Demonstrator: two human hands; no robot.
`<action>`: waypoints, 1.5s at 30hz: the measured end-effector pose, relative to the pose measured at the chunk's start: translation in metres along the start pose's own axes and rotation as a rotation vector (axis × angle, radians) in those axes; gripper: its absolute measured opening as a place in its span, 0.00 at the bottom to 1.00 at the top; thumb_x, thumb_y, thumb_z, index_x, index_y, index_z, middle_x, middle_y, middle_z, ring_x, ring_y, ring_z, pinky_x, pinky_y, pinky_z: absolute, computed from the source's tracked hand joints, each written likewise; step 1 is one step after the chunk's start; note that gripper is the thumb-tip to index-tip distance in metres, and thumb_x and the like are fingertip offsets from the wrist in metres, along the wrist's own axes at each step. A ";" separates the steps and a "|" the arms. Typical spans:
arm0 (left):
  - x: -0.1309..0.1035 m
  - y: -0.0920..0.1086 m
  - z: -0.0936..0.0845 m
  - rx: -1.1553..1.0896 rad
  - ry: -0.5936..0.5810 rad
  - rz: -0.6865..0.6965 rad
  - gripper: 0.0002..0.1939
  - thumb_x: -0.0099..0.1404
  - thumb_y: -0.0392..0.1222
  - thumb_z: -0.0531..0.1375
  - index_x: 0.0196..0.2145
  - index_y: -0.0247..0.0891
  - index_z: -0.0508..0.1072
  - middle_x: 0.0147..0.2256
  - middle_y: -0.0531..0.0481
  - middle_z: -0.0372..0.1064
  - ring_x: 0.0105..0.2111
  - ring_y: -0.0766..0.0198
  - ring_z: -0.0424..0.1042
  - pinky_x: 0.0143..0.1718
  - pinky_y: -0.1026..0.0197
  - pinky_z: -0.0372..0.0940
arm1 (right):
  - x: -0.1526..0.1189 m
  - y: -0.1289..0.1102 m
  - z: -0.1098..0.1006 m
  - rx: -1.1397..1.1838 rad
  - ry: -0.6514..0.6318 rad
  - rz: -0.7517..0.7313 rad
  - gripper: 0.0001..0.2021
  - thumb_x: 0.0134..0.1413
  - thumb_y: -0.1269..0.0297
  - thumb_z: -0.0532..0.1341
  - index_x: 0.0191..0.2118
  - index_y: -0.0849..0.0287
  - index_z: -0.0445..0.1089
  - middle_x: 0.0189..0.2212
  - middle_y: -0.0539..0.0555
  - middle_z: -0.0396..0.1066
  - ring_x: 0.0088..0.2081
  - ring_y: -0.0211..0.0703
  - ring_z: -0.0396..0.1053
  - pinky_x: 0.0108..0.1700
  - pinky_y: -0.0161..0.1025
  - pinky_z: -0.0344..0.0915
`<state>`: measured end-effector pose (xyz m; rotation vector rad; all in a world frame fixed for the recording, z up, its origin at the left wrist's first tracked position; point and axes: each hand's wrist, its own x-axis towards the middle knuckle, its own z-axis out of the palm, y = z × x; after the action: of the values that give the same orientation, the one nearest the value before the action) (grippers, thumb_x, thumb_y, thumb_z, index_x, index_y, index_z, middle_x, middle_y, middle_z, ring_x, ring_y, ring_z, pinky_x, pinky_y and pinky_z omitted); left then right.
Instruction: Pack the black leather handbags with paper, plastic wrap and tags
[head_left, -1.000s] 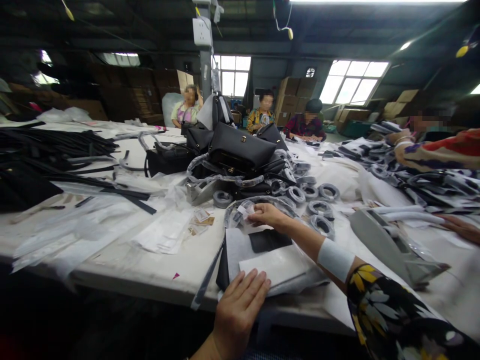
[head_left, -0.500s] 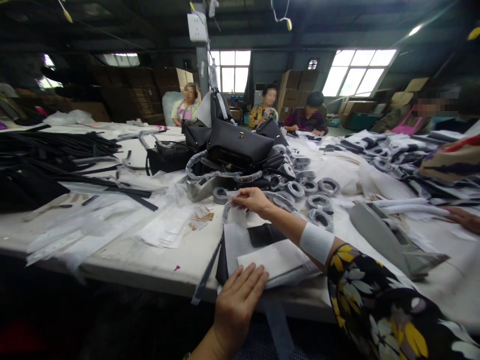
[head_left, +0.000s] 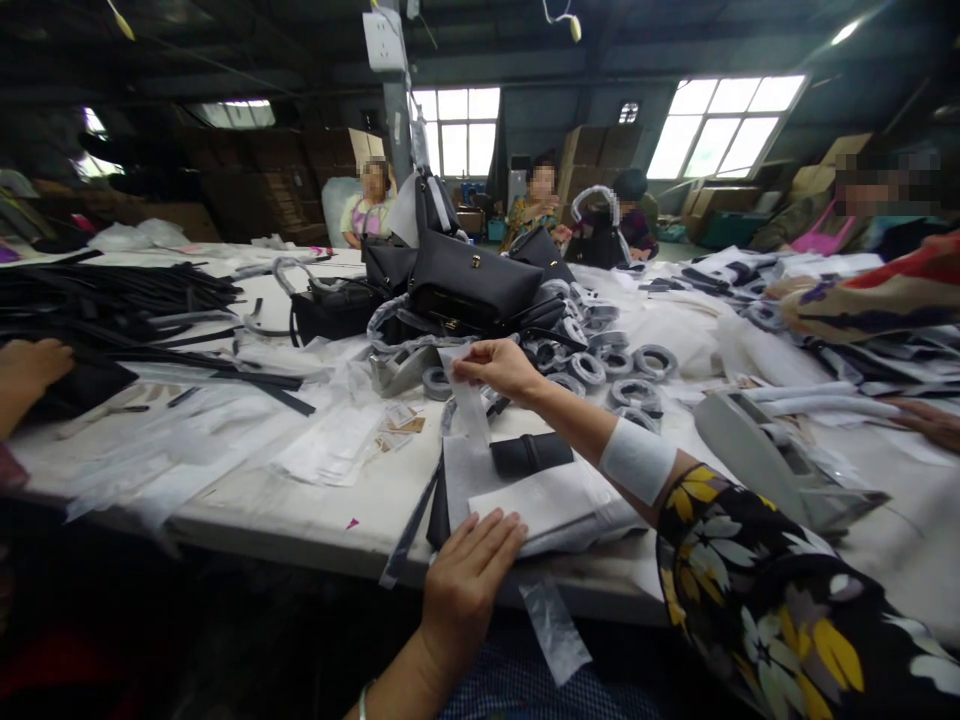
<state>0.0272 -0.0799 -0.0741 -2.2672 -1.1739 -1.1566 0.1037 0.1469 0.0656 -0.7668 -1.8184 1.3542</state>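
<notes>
My right hand [head_left: 502, 368] pinches the upper end of a translucent white strip [head_left: 471, 410], which hangs down toward the work in front of me. My left hand [head_left: 469, 580] lies flat, fingers stretched, on the near left corner of a folded white sheet [head_left: 540, 510]. Under and beside that sheet are white tissue [head_left: 461, 470] and a black leather-like piece [head_left: 532, 453]; the tissue partly covers a black item whose full shape is hidden. A dark strap in clear film [head_left: 409, 530] hangs over the table edge at its left.
Black handbags [head_left: 480, 280] are piled ahead, with several film-wrapped rolls [head_left: 589, 370] beside them. A grey tape dispenser [head_left: 772, 460] stands at right. Black straps [head_left: 112, 300] and clear bags [head_left: 202, 440] lie left. Another person's hand [head_left: 34, 370] reaches in there; co-workers sit across the table.
My right hand has lifted slightly, drawing the translucent strip up longer. My left hand stays on the white sheet. Another person's hand has come in at the left edge.
</notes>
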 end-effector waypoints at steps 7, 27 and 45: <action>-0.002 -0.002 0.002 -0.006 -0.014 -0.030 0.18 0.73 0.30 0.50 0.54 0.36 0.73 0.51 0.46 0.75 0.53 0.58 0.73 0.54 0.53 0.70 | -0.054 -0.023 0.011 -0.097 -0.121 -0.127 0.08 0.55 0.62 0.65 0.31 0.62 0.77 0.30 0.51 0.78 0.32 0.41 0.74 0.39 0.35 0.70; 0.000 0.005 0.002 -0.064 -0.014 -0.203 0.11 0.72 0.35 0.54 0.49 0.37 0.73 0.48 0.44 0.76 0.49 0.59 0.75 0.56 0.53 0.68 | -0.233 0.066 0.007 -0.341 -0.107 -0.614 0.15 0.67 0.72 0.56 0.55 0.54 0.71 0.51 0.59 0.75 0.54 0.46 0.72 0.60 0.52 0.67; -0.001 0.003 0.003 -0.081 -0.009 -0.145 0.17 0.70 0.29 0.56 0.54 0.38 0.72 0.51 0.46 0.75 0.54 0.58 0.72 0.56 0.52 0.68 | -0.252 0.045 -0.008 -0.622 -0.090 -0.653 0.14 0.62 0.57 0.64 0.51 0.54 0.73 0.39 0.55 0.80 0.44 0.47 0.77 0.55 0.46 0.71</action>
<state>0.0303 -0.0804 -0.0767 -2.2801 -1.3373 -1.2692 0.2514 -0.0401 -0.0274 -0.3381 -2.3145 0.4071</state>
